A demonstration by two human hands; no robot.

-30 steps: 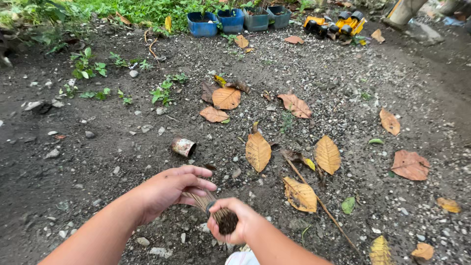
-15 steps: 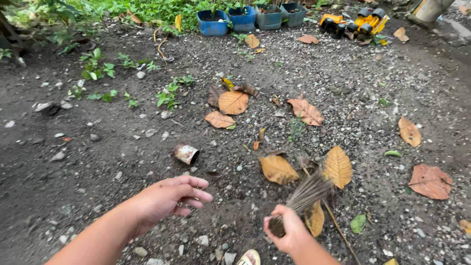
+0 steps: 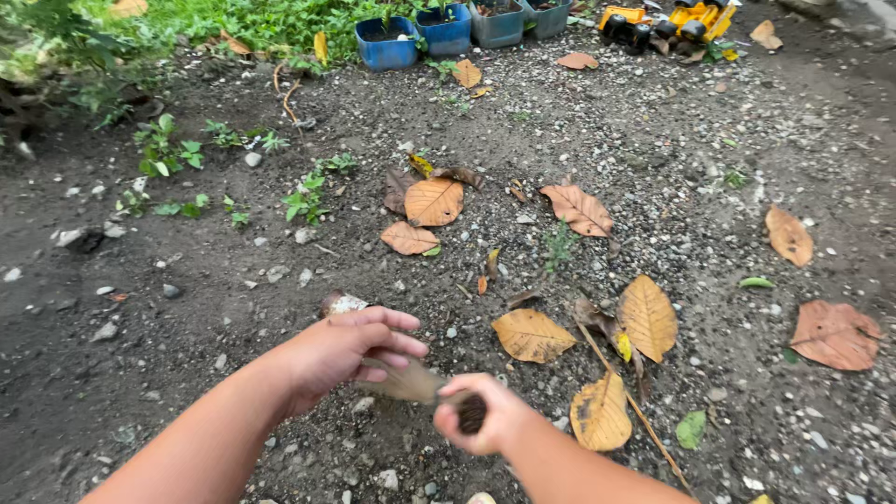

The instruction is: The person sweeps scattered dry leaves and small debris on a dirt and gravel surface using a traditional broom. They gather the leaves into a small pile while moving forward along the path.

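My right hand [image 3: 490,415] grips the dark handle end of a small bundle broom [image 3: 415,383], whose tan bristles point left and look blurred with motion. My left hand [image 3: 345,353] hovers just left of it, fingers loosely spread, with the bristles touching or passing under its fingertips. Both hands are low over dark, gravelly soil. Dry orange-brown leaves [image 3: 534,334] lie scattered on the ground to the right of my hands, with a thin stick [image 3: 623,392] running among them.
A small whitish cylinder-like object [image 3: 341,303] lies just beyond my left hand. Blue and grey plant pots [image 3: 387,42] and yellow toy trucks [image 3: 667,21] stand at the far edge. Green weeds [image 3: 308,196] grow on the left; stones dot the soil.
My right hand has swung the broom from the right side back to the left, against my left hand. The view has shifted slightly; the leaves lie as before.
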